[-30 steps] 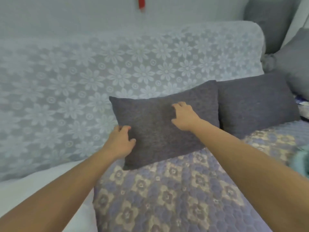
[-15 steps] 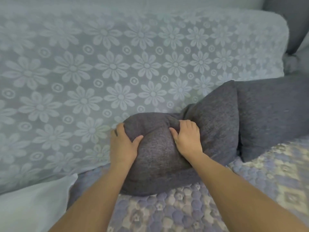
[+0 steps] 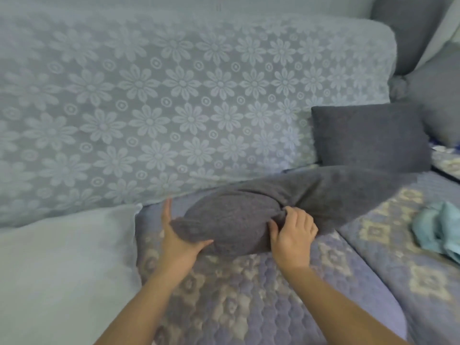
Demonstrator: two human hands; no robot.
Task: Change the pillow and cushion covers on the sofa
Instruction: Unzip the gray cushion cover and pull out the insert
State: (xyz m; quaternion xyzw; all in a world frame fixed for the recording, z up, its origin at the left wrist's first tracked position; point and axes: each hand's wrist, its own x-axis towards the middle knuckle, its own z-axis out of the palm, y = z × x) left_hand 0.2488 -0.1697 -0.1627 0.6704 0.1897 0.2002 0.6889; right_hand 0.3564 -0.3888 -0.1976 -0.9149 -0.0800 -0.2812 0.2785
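- Your left hand point(image 3: 178, 241) cups the grey pillow point(image 3: 231, 220) at its 9 o'clock end.
- Your right hand point(image 3: 292, 235) pinches its middle; its long axis runs toward 2 o'clock.

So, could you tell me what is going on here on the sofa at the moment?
A person is handling a dark grey cushion on the quilted sofa seat. The left hand cups its near end, while the right hand pinches a fold of its cover. The cover is not off yet. A second grey cushion leans against the backrest, and a light blue cloth lies to the right.
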